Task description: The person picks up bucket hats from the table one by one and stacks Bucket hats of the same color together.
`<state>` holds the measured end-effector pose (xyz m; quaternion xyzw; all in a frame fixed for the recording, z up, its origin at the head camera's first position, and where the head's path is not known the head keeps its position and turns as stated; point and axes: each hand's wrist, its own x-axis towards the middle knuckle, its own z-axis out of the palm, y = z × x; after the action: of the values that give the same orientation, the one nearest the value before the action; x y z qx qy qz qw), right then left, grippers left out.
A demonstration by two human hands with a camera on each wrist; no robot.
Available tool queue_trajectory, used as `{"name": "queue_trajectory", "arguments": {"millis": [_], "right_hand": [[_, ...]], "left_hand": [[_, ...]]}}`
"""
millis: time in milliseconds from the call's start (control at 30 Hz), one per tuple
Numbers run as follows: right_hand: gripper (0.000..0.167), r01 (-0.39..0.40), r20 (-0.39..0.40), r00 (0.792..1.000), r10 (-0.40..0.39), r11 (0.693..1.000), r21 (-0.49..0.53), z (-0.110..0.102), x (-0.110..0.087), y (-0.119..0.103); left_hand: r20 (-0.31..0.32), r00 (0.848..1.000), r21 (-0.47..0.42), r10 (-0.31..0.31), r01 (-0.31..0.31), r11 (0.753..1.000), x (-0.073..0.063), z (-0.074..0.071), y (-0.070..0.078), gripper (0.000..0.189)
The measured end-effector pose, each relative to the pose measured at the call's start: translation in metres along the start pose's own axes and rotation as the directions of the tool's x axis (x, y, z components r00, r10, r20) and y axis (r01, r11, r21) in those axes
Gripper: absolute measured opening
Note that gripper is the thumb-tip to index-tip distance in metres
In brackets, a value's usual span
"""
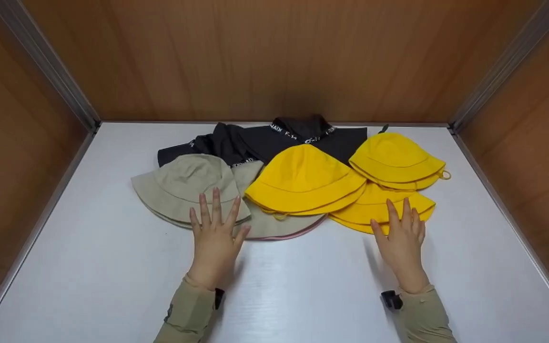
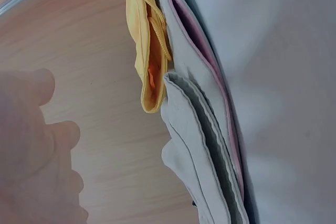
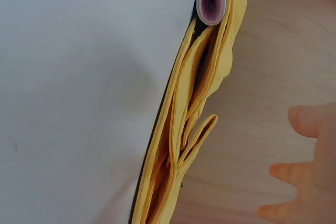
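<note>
My left hand (image 1: pixel 215 243), fingers spread and straight, is over the table just in front of a beige bucket hat (image 1: pixel 193 178). Under that hat and the middle yellow one lies a second beige hat (image 1: pixel 284 228) with a pink inner edge. A yellow bucket hat (image 1: pixel 305 181) overlaps it at the centre. My right hand (image 1: pixel 402 243) is spread likewise, nearest the lower yellow hat (image 1: pixel 365 209), partly covered by its neighbours. Above that sits another yellow hat (image 1: pixel 396 159) with a small green leaf on top. Neither hand holds anything. In the left wrist view, the beige brim (image 2: pixel 202 145) appears edge-on.
Behind the hats lie dark garments (image 1: pixel 255 140) with white lettering on their bands, partly covered. Everything rests on a white table (image 1: pixel 293 290). Wooden panels (image 1: pixel 274 62) with metal edging enclose the back and both sides.
</note>
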<state>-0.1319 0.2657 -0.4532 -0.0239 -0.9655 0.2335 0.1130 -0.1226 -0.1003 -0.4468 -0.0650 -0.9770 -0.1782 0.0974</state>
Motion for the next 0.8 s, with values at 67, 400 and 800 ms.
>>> {"name": "queue_trajectory", "arguments": {"millis": [67, 400, 800], "right_hand": [[0.057, 0.014, -0.057, 0.998, -0.013, 1.0, 0.018, -0.005, 0.006, 0.001], [0.04, -0.06, -0.098, 0.993, 0.071, 0.992, 0.11, -0.043, 0.074, 0.031], [0.068, -0.572, 0.392, 0.813, 0.43, 0.714, 0.404, -0.05, 0.125, 0.096]], "left_hand": [[-0.001, 1.0, 0.006, -0.001, 0.001, 1.0, 0.001, 0.0, 0.001, 0.06], [-0.054, 0.999, 0.013, -0.007, 0.007, 1.0, 0.004, -0.004, 0.002, 0.056], [-0.181, 0.978, -0.007, 0.1, -0.103, 0.995, 0.001, 0.002, 0.005, 0.041]]}}
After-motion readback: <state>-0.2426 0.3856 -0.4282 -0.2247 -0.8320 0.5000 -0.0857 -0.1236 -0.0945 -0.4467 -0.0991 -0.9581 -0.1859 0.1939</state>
